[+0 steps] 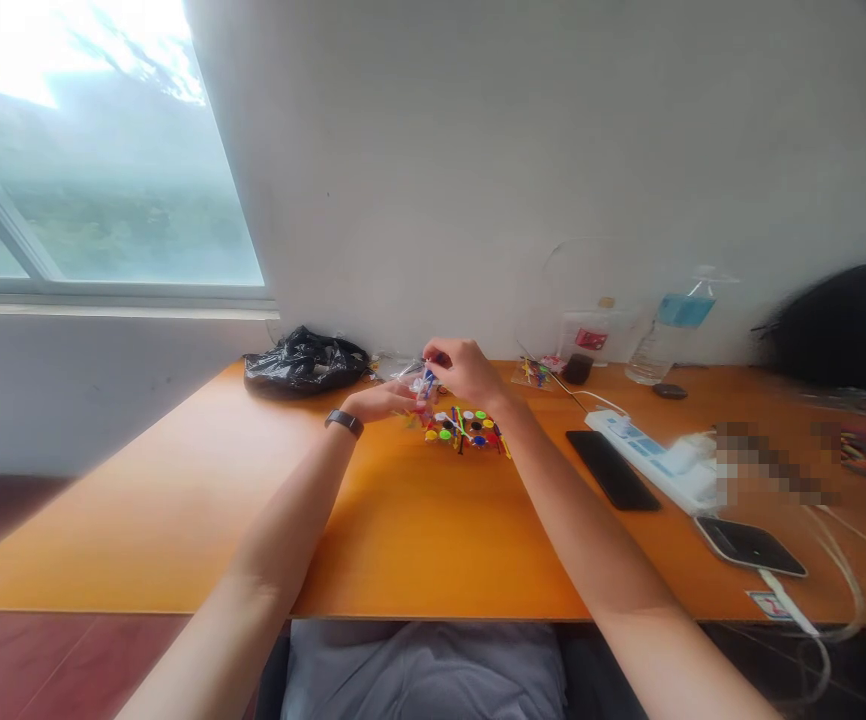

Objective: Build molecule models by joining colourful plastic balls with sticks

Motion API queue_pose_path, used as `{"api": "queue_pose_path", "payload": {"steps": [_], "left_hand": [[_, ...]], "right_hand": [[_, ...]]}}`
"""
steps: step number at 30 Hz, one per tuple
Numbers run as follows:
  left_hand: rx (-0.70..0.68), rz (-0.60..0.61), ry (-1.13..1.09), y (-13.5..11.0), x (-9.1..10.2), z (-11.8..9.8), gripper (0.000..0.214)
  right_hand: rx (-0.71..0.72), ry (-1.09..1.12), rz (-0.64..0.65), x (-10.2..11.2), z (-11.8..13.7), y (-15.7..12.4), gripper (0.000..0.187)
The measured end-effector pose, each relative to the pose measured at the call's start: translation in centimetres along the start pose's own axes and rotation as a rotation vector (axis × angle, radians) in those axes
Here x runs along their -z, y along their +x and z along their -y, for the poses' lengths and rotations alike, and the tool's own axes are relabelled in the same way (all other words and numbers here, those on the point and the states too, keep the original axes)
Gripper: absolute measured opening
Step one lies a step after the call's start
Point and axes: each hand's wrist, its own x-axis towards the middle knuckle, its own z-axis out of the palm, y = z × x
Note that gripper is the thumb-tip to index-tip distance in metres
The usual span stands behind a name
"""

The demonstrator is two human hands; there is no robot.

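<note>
Over the far middle of the table, my left hand (382, 402) is closed around a small clear plastic bag (419, 388); coloured bits show through and below it. My right hand (464, 372) is just above and to its right, its fingers pinched on a small blue piece (428, 378) at the bag. The piece's exact kind is too small to tell. Just below my hands lie several round coloured buttons (445, 435) in white, green, yellow, black and blue. Thin coloured sticks (461, 432) lie among them. My right forearm hides part of this group.
A black plastic bag (305, 362) sits back left. Rightward are a packet of coloured pieces (535, 372), a water bottle (650, 350), a black phone (611, 470), a white power strip (643, 455) and a charging device (752, 546) with cables. Someone's dark hair (845, 330) shows far right.
</note>
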Motion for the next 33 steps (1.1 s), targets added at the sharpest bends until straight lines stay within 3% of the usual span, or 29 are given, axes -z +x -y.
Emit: {"api": "queue_pose_path", "payload": {"steps": [9, 13, 16, 18, 22, 30, 33], "left_hand": [[0.000, -0.074, -0.127, -0.1, 0.2, 0.2, 0.088], [-0.035, -0.058, -0.178, -0.1, 0.4, 0.2, 0.092], [-0.048, -0.015, -0.205, 0.1, 0.3, 0.1, 0.090], [-0.044, -0.013, -0.213, 0.1, 0.2, 0.1, 0.088], [-0.031, -0.020, -0.199, 0.1, 0.1, 0.3, 0.083], [-0.035, -0.038, -0.211, 0.1, 0.2, 1.0, 0.073], [-0.029, -0.019, -0.255, 0.1, 0.0, 0.9, 0.074]], "right_hand": [[0.078, 0.047, -0.082, -0.6, -0.3, -0.1, 0.004], [0.139, 0.008, -0.269, -0.3, -0.1, 0.1, 0.010], [0.095, -0.081, -0.387, 0.0, -0.7, 0.2, 0.024], [0.008, -0.025, -0.320, 0.1, -1.4, 0.2, 0.028], [-0.089, 0.162, -0.147, 0.3, -2.4, 0.3, 0.020], [0.043, 0.005, -0.407, 3.7, -0.5, -0.2, 0.023], [0.018, 0.005, -0.297, 4.7, -0.3, -0.5, 0.021]]}}
